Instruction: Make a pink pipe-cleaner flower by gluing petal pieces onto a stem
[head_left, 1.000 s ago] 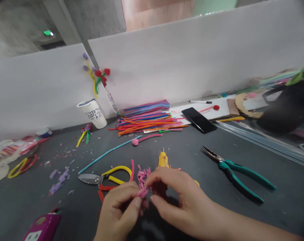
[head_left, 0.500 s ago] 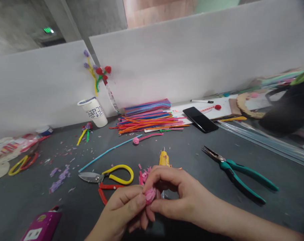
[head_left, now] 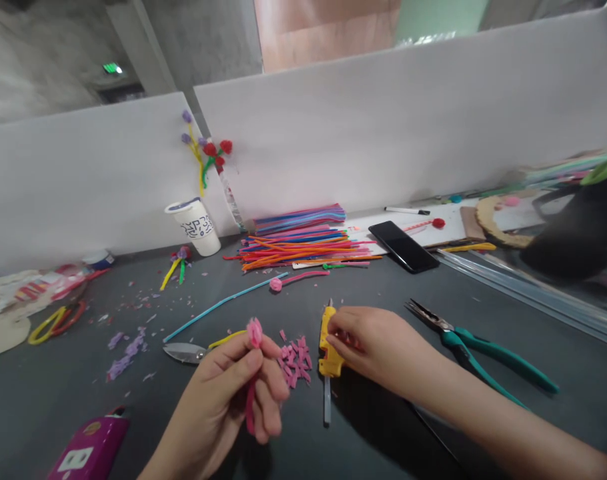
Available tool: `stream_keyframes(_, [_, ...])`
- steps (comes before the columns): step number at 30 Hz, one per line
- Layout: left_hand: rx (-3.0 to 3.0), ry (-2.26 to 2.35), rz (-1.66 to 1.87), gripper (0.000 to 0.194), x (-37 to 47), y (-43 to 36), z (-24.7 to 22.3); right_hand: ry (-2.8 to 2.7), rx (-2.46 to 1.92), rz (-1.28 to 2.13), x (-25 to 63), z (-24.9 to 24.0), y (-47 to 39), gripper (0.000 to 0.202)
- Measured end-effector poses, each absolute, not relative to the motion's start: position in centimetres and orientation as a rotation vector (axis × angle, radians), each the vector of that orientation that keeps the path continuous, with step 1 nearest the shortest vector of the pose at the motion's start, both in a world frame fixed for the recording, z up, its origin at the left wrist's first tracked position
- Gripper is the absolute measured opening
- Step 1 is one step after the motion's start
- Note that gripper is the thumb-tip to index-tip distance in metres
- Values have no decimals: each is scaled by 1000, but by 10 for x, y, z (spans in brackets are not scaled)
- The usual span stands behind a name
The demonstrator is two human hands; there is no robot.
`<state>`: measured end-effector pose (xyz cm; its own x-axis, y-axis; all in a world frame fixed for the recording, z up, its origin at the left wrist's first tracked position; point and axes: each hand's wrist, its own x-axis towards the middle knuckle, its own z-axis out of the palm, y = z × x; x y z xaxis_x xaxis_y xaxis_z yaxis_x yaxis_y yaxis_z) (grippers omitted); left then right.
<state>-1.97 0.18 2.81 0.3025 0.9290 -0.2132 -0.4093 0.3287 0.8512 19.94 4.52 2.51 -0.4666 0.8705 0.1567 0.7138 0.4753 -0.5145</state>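
Observation:
My left hand (head_left: 228,393) pinches a pink pipe-cleaner flower (head_left: 254,332) upright between thumb and fingertips, its darker pink stem running down across the palm. My right hand (head_left: 371,340) has its fingers curled round the handle side of a yellow hot glue gun (head_left: 330,363), whose nozzle points away from me. A clear glue stick (head_left: 327,403) sticks out of the gun's back end. Between the two hands lies a heap of cut pink pieces (head_left: 295,363). Scissors with a yellow and a red handle, their blade (head_left: 183,352) showing, are partly hidden behind my left hand.
Green-handled pliers (head_left: 488,357) lie to the right, below a black phone (head_left: 403,247). Bundled pipe cleaners (head_left: 303,247) are at the back, near a paper cup (head_left: 197,227). A pink pipe-cleaner flower (head_left: 276,285), purple scraps (head_left: 127,353) and a purple box (head_left: 91,447) are also on the table.
My right hand has let go of the pink flower and moved right to the glue gun. My left hand has moved left and up with the flower. The pink heap is now uncovered.

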Motion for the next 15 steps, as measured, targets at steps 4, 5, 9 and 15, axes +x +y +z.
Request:
stream_keyframes(4, [643,848,1112,4,-14,3,29,-2209,-1207,988,186,26,31,13])
stream_keyframes(5, [610,859,1134,6,-12,3,30,-2125,-1159,1136,179,24,25,13])
stream_keyframes(9, [611,913,1201,6,-2,0,37,-1819,-1010,1620,152,16,7,21])
stream_keyframes(15, [982,1039,1283,7,-3,2,50,-1470,-917,2048,137,22,10,21])
